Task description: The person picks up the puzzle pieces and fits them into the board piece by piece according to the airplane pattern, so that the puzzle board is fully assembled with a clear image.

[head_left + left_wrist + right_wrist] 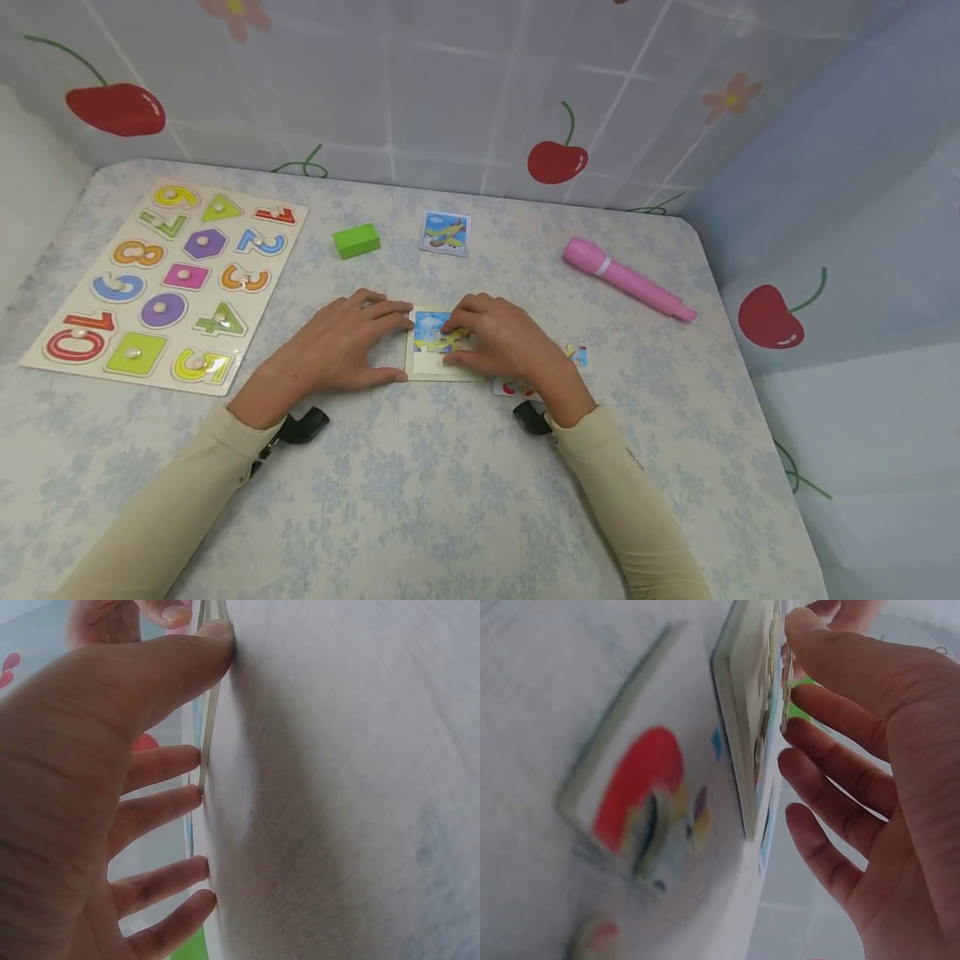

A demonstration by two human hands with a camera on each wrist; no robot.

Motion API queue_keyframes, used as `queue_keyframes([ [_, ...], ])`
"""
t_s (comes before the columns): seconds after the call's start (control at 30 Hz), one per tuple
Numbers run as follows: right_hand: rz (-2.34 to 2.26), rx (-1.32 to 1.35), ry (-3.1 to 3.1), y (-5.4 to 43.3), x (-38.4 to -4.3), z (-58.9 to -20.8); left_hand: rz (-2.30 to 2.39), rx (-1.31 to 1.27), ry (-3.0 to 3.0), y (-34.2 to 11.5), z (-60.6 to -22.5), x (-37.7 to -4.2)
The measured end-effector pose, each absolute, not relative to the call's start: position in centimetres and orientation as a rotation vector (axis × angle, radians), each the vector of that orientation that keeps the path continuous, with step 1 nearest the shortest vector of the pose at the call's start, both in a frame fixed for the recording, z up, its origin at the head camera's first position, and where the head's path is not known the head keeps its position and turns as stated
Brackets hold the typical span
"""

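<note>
A small wooden jigsaw tray [444, 372] lies flat in the middle of the table, with blue-and-yellow pieces [429, 327] filling its upper left part. My left hand [337, 343] rests at the tray's left side, thumb and fingertips against its edge, fingers spread. Over the tray's right half, my right hand [504, 337] pinches a thin puzzle piece [787, 686] between thumb and fingers, close above the tray. The hand hides much of that side. Below the right wrist lies a card with a red picture [641, 787], partly covered. A loose puzzle piece [579, 356] lies just right of the wrist.
A picture card of a yellow plane [446, 232] lies behind the tray, with a green block [356, 241] to its left. A board of numbers and shapes [251, 312] covers the table's left. At the back right lies a pink pen-like stick [633, 282].
</note>
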State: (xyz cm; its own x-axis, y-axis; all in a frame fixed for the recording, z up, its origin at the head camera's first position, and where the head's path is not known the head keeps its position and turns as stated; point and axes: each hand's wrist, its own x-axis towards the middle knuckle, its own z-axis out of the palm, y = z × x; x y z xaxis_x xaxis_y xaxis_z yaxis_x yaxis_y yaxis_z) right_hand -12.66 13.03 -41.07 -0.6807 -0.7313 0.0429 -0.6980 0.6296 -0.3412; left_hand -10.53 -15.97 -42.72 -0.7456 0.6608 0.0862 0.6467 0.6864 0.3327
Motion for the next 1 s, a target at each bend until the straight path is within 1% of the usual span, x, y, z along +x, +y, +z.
queue_keyframes([
  [0.43,-0.418,-1.177,2.778,12.2,-12.21,-41.37,0.547,1.107,2.845,-15.97,-42.63,-10.5],
  [1.0,-0.483,-1.164,2.768,12.58,-12.19,-41.16,0.527,1.096,2.848,-15.92,-42.54,-10.5],
])
